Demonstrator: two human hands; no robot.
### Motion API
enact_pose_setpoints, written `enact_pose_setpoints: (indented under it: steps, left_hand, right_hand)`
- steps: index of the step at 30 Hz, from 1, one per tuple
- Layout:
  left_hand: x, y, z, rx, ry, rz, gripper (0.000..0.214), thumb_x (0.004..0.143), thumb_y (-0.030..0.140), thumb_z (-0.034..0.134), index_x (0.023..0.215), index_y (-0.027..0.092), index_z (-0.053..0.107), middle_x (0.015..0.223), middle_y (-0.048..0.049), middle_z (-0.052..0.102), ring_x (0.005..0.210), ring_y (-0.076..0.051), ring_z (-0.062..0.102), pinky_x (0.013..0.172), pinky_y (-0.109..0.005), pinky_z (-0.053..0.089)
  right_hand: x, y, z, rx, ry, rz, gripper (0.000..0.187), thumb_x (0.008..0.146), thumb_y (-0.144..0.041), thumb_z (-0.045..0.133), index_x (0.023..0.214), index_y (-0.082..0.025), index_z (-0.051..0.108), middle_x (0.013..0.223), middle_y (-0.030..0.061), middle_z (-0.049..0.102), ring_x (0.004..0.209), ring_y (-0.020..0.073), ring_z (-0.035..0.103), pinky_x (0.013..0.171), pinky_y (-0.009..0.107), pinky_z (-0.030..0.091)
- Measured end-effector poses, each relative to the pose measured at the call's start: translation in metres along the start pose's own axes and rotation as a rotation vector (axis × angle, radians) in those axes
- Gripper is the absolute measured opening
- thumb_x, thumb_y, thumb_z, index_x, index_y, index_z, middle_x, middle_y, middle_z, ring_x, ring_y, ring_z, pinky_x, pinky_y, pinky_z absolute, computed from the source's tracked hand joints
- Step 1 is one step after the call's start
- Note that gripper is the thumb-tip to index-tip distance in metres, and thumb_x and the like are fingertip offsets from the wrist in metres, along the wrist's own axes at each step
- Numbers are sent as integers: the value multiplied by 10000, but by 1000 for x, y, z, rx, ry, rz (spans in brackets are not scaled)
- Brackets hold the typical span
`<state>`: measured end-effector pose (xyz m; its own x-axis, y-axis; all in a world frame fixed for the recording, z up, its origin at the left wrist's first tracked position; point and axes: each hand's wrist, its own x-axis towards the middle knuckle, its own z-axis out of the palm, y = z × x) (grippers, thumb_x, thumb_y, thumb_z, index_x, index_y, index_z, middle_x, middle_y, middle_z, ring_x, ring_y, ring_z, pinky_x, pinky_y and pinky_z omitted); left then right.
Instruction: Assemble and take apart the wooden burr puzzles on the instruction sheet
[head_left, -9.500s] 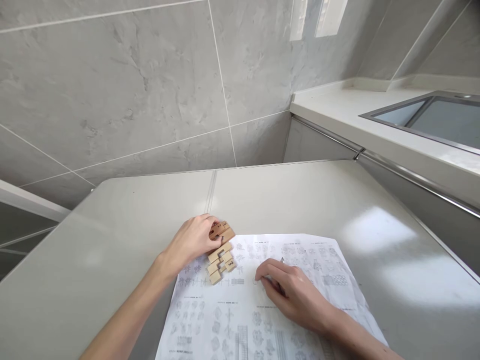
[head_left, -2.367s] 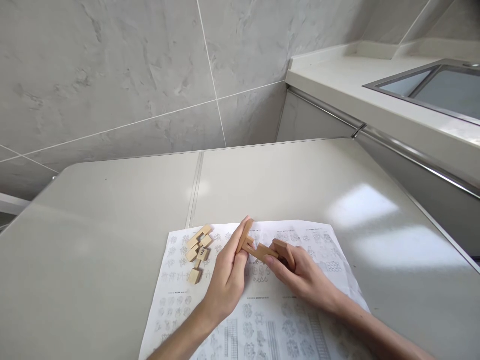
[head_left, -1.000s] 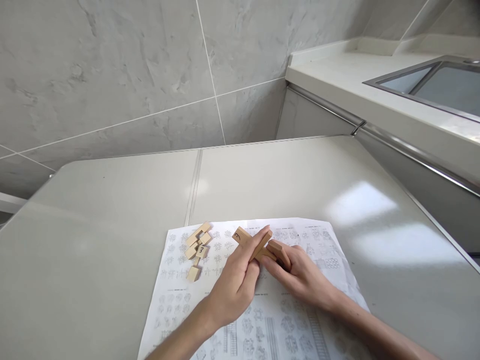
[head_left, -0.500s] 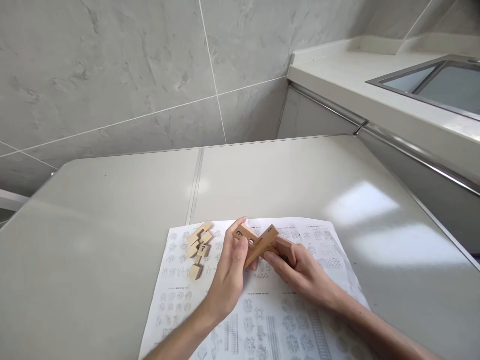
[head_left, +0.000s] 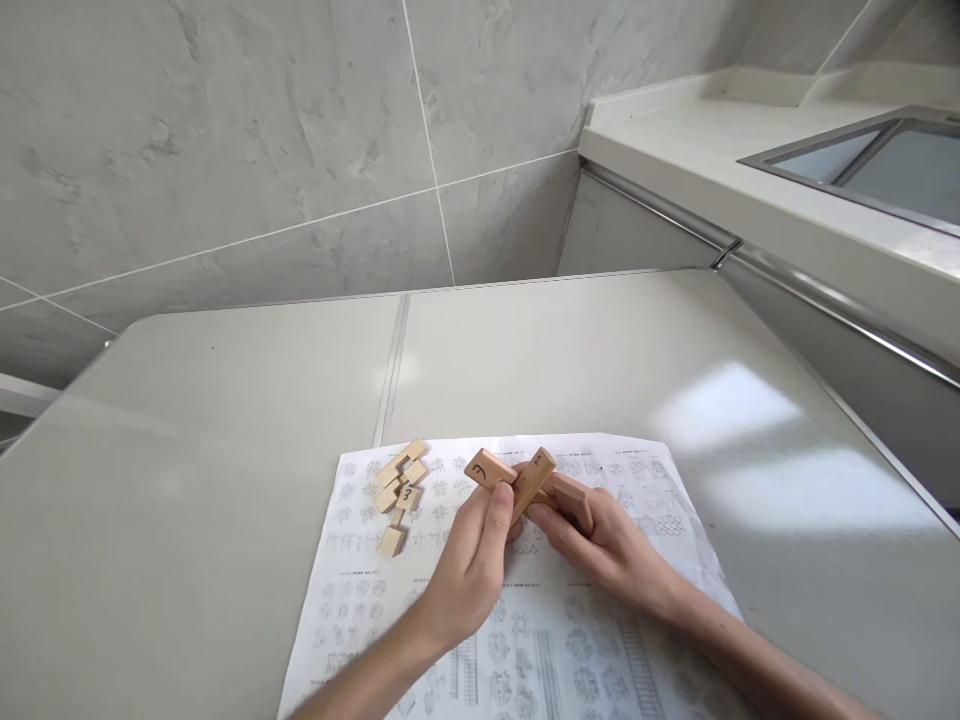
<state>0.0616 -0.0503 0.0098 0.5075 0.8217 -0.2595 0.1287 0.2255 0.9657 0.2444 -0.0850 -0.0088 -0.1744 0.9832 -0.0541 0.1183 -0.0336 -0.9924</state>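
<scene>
Between my hands, above a printed sheet [head_left: 420,580], is a cluster of brown wooden puzzle pieces [head_left: 534,480] that cross one another. One bar points up and to the right and bears a handwritten 2. A piece marked 3 [head_left: 487,468] sticks out to the upper left. My left hand [head_left: 476,550] is closed on the cluster's left side, thumb pressed on the front near the crossing. My right hand [head_left: 592,540] grips the right side, its thumb below a brown end piece [head_left: 571,500]. The fingers behind the wood are mostly hidden.
Several pale wooden puzzle pieces [head_left: 405,497], one marked 3, lie on the sheet left of my hands. The sheet rests on a glossy white table [head_left: 225,500] with a seam. A tiled wall [head_left: 225,130] stands behind; a counter [head_left: 675,140] with a sink is at the right.
My left hand has slid slightly right and down, its fingers now off the far side of the piece marked 3. That piece is turned and shows more of its marked face. My right hand is nearly still.
</scene>
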Motion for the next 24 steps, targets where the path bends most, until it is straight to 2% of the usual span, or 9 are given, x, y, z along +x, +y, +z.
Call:
enact_pose_setpoints:
  steps: [3,7,14,17,21,24]
  left_hand:
    - [1,0,-2,12,-17,-3,627,1121,652,381,1421,189,680,921,-89,670,835,-225,540,787,-358,458]
    - [2,1,-2,21,-19,-10,626,1118,660,379,1380,179,682,794,-26,528,730,-189,427,682,-331,375]
    - [2,4,-1,-52,-43,-36,658,1110,686,371,1399,166,654,756,21,371,678,-165,312,639,-323,299]
    - [3,3,-2,-80,-24,-52,669,1105,694,380,1397,163,663,753,22,373,680,-164,299,648,-324,290]
    - [5,0,-3,-114,-14,-55,685,1109,695,361,1399,155,668,760,22,349,694,-169,300,651,-326,266]
    - [5,1,-2,-114,-5,-53,684,1115,683,359,1399,141,663,761,23,337,708,-172,303,661,-332,262]
  right_hand:
    - [1,-3,-1,1,-31,9,291,1112,-437,532,917,-232,601,817,2,592,714,183,495,667,325,415]
    - [1,-6,-1,47,-54,-5,238,1118,-379,525,948,-234,607,861,7,623,748,185,535,695,326,435]
    - [3,-10,-1,133,-70,-7,235,1127,-371,533,958,-238,628,914,21,654,845,202,604,801,339,487]
    - [0,-9,-2,182,-46,27,254,1124,-465,549,1005,-250,614,844,-7,568,722,171,495,708,317,451]
    - [-4,-3,-4,345,-10,92,401,1094,-670,497,1145,-275,538,723,-75,354,605,150,278,570,290,314]
    - [-2,-2,-8,434,3,125,452,1111,-696,399,1048,-262,508,750,-63,341,613,147,238,546,292,238]
